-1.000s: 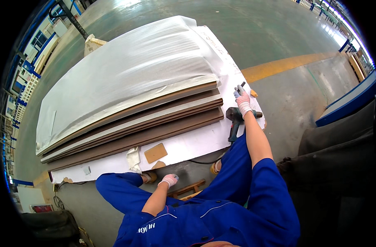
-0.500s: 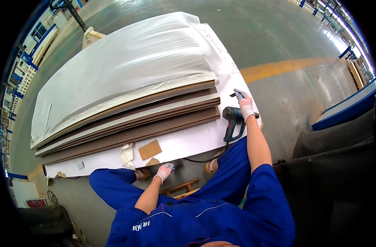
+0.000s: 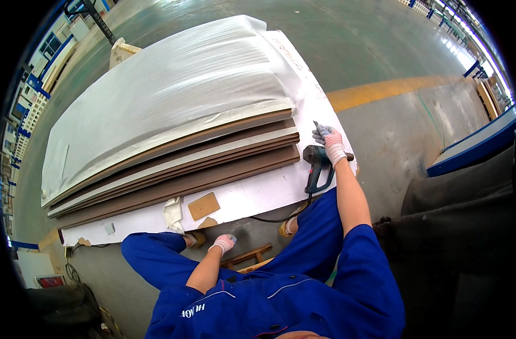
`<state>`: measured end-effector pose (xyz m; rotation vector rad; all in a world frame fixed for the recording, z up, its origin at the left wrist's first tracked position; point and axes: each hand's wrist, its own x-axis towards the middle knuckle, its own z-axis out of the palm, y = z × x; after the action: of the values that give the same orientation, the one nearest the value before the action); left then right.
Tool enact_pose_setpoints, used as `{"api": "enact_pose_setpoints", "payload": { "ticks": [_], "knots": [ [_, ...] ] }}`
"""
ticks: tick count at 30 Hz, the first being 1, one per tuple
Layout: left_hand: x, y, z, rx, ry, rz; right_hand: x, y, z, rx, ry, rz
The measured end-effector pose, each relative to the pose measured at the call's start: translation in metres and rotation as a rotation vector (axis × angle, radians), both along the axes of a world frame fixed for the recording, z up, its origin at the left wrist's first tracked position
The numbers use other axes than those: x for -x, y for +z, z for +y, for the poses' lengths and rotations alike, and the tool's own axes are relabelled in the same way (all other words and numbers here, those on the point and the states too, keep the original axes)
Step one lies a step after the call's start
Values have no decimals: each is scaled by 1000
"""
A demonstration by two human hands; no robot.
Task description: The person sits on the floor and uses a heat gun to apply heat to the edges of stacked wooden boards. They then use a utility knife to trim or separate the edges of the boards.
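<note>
My right hand, in a white glove with red stripes and grey fingertips, is closed around a small, thin dark tool whose tip points away from me; its kind is hard to make out. Just below that hand a dark blue-green heat gun lies on the white sheet. To the left of both is a stack of brown boards, covered by white foam wrap. My left hand, gloved alike, hangs between my knees with curled fingers; whatever they may hold is hidden.
Along the near edge lie a tan rectangular pad, a crumpled white cloth and a small grey piece. The heat gun's black cord drops over the edge. A wooden stool is below me. A pallet jack stands behind the stack.
My right hand has shifted slightly left, and the dark tool has turned from pointing left to pointing away from me. The left hand has drawn back a little toward me, fingers still curled.
</note>
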<state>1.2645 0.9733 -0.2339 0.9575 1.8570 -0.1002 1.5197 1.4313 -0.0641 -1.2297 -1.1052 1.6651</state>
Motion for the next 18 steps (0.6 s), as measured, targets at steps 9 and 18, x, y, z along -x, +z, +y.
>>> {"api": "enact_pose_setpoints", "payload": {
  "ticks": [9,18],
  "knots": [
    [-7,12,3,13,-77,33,1,-4,-12,-84,261,-242],
    [-4,16,1,32,-53,23,4,-39,3,6,300,-186]
  ]
}}
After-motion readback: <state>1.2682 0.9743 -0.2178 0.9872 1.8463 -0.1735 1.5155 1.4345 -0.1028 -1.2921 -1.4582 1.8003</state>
